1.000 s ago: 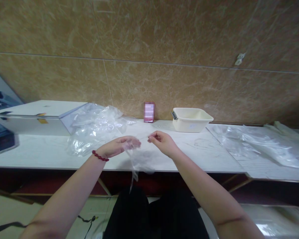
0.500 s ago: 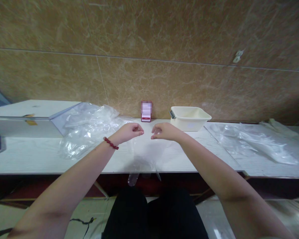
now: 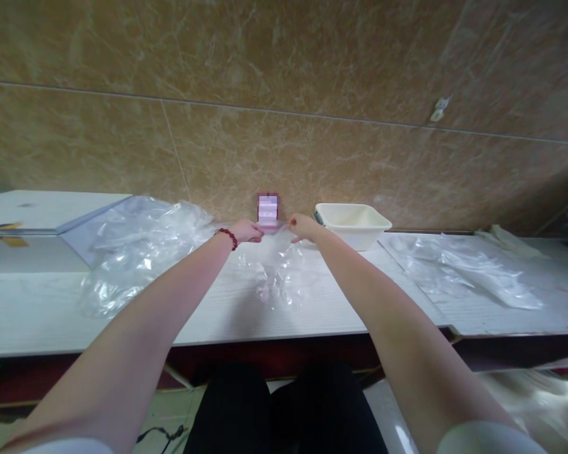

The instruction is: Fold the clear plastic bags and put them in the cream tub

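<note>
Both of my hands pinch a thin clear plastic glove (image 3: 281, 268), which hangs crumpled over the white table (image 3: 218, 321). My left hand (image 3: 249, 231), with a red bead bracelet at its wrist, is closed on the upper left edge. Its fingertips are just below the phone (image 3: 267, 211) that leans against the wall. My right hand (image 3: 305, 227) is closed on the upper right edge, near the cream plastic bin (image 3: 355, 236). The glove's exact outline is hard to make out.
A heap of clear plastic (image 3: 137, 246) lies at the left beside a white box (image 3: 38, 252). More clear plastic (image 3: 468, 268) is spread on the right, with a pale crumpled piece (image 3: 515, 243) behind it. A marbled wall (image 3: 246, 157) rises behind the table.
Both hands have moved away from me, toward the wall and the phone. The glove has come with them; its finger-like ends no longer hang past the table's front edge. The view has shifted slightly.
</note>
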Action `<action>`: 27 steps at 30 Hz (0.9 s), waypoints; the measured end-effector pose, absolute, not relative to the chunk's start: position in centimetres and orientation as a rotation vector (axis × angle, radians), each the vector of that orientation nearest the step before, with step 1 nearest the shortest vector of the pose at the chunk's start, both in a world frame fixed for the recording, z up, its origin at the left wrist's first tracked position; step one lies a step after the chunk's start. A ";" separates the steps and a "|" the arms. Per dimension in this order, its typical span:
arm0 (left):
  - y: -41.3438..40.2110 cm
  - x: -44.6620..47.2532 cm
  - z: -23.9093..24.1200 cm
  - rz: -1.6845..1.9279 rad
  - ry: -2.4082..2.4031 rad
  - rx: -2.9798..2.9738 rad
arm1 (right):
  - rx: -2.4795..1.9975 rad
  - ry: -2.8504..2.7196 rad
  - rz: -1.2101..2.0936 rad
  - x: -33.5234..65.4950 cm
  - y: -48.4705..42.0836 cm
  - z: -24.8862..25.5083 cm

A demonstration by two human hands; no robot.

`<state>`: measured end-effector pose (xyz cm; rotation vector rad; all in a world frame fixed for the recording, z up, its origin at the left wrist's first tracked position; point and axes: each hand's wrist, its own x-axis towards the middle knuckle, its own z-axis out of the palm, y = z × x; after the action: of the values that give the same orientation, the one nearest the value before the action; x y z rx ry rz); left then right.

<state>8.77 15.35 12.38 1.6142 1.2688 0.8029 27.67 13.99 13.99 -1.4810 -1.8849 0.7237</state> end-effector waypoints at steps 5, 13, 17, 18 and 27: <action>16.6 10.1 13.7 1.096 1.175 1.676 | -1.349 -1.905 0.274 28.3 14.4 15.0; 13.8 8.7 12.6 1.253 0.980 2.046 | -1.049 -2.036 0.037 29.1 10.2 14.8; 11.9 7.5 10.5 1.173 0.988 2.194 | -1.027 -2.089 0.060 29.2 8.1 12.5; 11.4 7.2 10.0 1.141 0.994 2.259 | -1.044 -2.095 0.073 29.2 7.6 11.8; 6.5 6.1 4.9 0.629 1.036 2.730 | -1.203 -2.217 0.195 28.2 4.8 4.8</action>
<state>6.15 6.51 4.91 2.7305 1.0365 0.6287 28.25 4.76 4.77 -1.2029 -2.2167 0.1953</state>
